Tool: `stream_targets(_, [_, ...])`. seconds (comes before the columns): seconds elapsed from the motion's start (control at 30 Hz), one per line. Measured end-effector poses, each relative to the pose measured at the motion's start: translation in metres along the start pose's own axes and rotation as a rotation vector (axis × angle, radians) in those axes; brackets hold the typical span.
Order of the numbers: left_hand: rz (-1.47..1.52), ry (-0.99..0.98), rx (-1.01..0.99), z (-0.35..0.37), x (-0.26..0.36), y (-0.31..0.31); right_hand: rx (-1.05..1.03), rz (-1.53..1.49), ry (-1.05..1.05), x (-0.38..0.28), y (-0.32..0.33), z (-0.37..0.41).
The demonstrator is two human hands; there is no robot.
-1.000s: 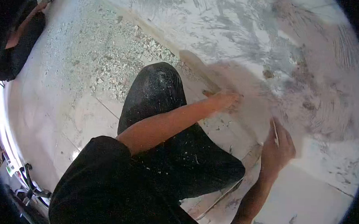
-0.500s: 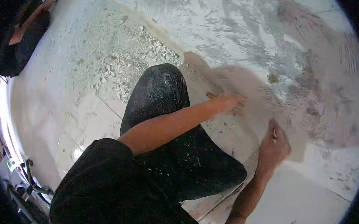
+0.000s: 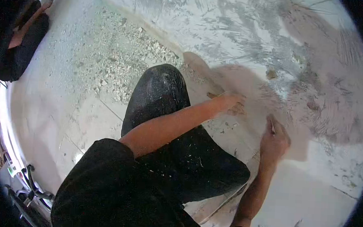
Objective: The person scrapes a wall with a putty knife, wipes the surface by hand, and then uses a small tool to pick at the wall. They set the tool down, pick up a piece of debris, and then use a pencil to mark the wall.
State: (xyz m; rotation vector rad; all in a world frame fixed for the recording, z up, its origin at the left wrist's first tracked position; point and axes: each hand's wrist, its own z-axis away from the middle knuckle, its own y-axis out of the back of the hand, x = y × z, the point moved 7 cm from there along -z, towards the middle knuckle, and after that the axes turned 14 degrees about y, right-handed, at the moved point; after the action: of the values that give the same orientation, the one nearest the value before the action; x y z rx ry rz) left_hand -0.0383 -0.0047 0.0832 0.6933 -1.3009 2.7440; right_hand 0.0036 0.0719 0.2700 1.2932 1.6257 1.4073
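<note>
My left hand [image 3: 231, 103] reaches across my bent knee to the foot of the scuffed wall [image 3: 251, 39]. Its fingers are blurred and curled toward the wall, and a brown tip [image 3: 210, 95] like a handle's end sticks out beside the wrist. What this hand grips I cannot tell. My right hand [image 3: 275, 141] is closed close to the wall, further right. A thin, flat piece with a pale edge [image 3: 273, 129] shows between its thumb and fingers; the rest is hidden in the grip.
Pale chips and flakes [image 3: 122, 61] litter the floor [image 3: 37, 114] along the wall's foot. Another person's arm and dark-clothed leg [image 3: 33, 36] show at upper left. Dark tubing [image 3: 32, 183] lies at lower left. My dusty knee [image 3: 160, 87] stands between the debris and my left arm.
My right hand has shifted slightly up and left, still closed. My left hand has moved slightly left. At upper left, the other person's hand has moved a little upward.
</note>
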Motion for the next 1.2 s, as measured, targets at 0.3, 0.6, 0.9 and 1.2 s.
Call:
stream_targets(0.3, [-0.019, 0.06, -0.04, -0.026, -0.008, 0.007, -0.291, 0.117, -0.209, 0.018, -0.038, 0.011])
stream_targets(0.6, [0.017, 0.002, -0.064, -0.008, -0.001, 0.001, 0.189, -0.05, -0.007, -0.012, 0.031, 0.003])
stream_targets(0.9, [0.038, -0.078, -0.086, -0.01, -0.003, 0.006, 0.102, -0.108, -0.021, -0.006, 0.016, -0.013])
stream_targets(1.2, [0.149, -0.04, -0.072, -0.023, -0.006, 0.008, -0.261, 0.216, 0.015, -0.012, -0.023, -0.015])
